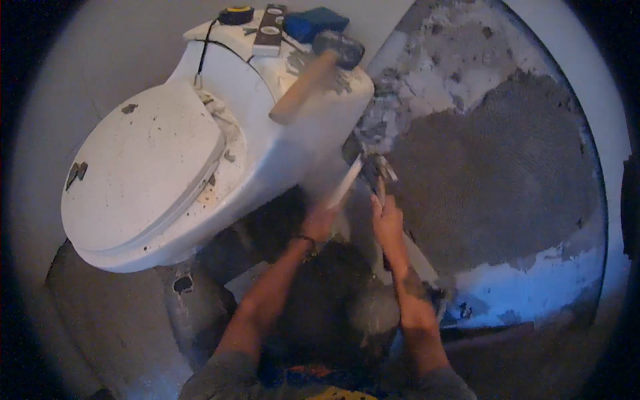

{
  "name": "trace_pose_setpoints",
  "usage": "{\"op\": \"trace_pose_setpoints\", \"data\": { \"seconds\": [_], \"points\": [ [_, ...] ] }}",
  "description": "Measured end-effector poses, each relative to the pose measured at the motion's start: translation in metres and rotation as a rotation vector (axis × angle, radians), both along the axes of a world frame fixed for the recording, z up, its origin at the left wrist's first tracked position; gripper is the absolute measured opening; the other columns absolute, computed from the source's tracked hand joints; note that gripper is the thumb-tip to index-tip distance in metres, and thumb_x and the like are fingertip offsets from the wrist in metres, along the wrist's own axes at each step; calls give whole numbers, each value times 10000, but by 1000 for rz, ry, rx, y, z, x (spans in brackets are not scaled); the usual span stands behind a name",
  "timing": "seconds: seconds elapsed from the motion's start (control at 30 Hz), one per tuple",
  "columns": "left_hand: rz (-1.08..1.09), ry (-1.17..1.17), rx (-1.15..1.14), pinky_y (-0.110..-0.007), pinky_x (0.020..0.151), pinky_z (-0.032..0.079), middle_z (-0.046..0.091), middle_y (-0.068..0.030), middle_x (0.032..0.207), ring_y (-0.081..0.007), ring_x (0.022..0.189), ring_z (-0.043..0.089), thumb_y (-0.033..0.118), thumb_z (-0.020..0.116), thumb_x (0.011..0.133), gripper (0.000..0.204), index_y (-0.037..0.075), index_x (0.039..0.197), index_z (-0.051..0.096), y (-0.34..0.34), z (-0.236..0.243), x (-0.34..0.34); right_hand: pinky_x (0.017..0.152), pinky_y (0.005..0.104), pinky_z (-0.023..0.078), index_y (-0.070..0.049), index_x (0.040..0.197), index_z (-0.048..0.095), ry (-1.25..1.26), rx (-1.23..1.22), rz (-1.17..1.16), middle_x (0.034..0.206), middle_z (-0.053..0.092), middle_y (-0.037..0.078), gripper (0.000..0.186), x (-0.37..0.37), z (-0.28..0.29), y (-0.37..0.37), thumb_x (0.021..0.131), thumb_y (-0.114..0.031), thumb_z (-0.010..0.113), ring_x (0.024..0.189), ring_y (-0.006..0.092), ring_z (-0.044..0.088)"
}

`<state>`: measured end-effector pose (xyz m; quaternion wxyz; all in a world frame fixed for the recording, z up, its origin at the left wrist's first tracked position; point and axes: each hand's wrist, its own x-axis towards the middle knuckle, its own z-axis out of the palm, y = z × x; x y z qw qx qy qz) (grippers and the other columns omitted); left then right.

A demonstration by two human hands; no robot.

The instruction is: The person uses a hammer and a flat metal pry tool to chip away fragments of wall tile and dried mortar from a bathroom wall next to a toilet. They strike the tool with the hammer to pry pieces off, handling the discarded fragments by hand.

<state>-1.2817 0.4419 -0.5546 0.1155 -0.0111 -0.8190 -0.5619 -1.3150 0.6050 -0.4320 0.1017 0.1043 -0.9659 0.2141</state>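
My left hand [321, 222], with a dark band at its wrist, is closed round the lower end of a narrow pale strip [347, 183]. The strip slants up to the right, and its kind is unclear. My right hand [389, 220] is closed on a slim tool [380, 187], whose dark, mortar-smeared end meets the strip's top. Blur hides the tool's exact kind. Both hands are between the white toilet [267, 150] and a raised grey mortared surface [493, 180], close to its left edge.
On the toilet tank lie a mallet [303, 87] with its handle overhanging, a level [269, 33], a black and yellow tape measure [236, 15] and a blue sponge-like item [315, 24]. Debris dots the closed toilet lid [143, 163]. A dark bucket-like container [193, 307] stands at lower left.
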Motion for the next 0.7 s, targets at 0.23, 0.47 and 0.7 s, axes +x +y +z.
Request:
{"op": "trace_pose_setpoints", "data": {
  "seconds": [0.23, 0.47, 0.7],
  "points": [
    [-3, -167, 151, -456, 773, 462, 607, -229, 994, -413, 916, 577, 405, 407, 941, 442, 38, 1179, 471, 13, 11, 0, 625, 481, 461, 45, 1184, 487, 105, 29, 33, 696, 591, 254, 433, 2, -3, 10, 908, -285, 530, 661, 432, 588],
    [-45, -200, 99, -455, 794, 461, 615, -219, 993, -392, 935, 593, 424, 409, 941, 449, 60, 1197, 474, 19, 19, -6, 738, 465, 459, 13, 1190, 508, 330, -66, 69, 891, 612, 256, 426, -8, -12, 27, 912, -309, 519, 815, 426, 601],
    [-47, -178, 104, -451, 740, 468, 624, -182, 925, -368, 842, 612, 421, 419, 935, 422, 95, 1196, 474, 27, 7, -15, 667, 467, 474, 30, 994, 543, 440, -70, 159, 792, 619, 248, 321, -2, -8, 32, 916, -281, 523, 742, 461, 580]
  ]
}}
